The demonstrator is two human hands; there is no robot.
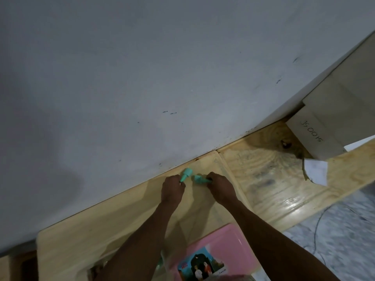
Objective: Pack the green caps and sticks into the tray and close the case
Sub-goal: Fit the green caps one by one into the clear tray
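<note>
My left hand point(172, 189) is closed around a green cap piece point(186, 174) that sticks up past the fingers, near the wall at the far edge of the wooden table point(85, 240). My right hand point(220, 186) grips a second green cap piece point(199, 179), which points left toward the first. The two pieces are close together but apart. The pink case point(229, 242), with a picture label on it, lies near the bottom of the view between my forearms. My arms and the frame edge hide part of it. No tray or sticks can be made out.
A grey wall point(142, 78) rises right behind the table. A pale cardboard box point(316, 134) marked with writing stands at the right, with torn paper point(315, 171) beside it. A cable point(316, 230) runs over the speckled floor at the lower right.
</note>
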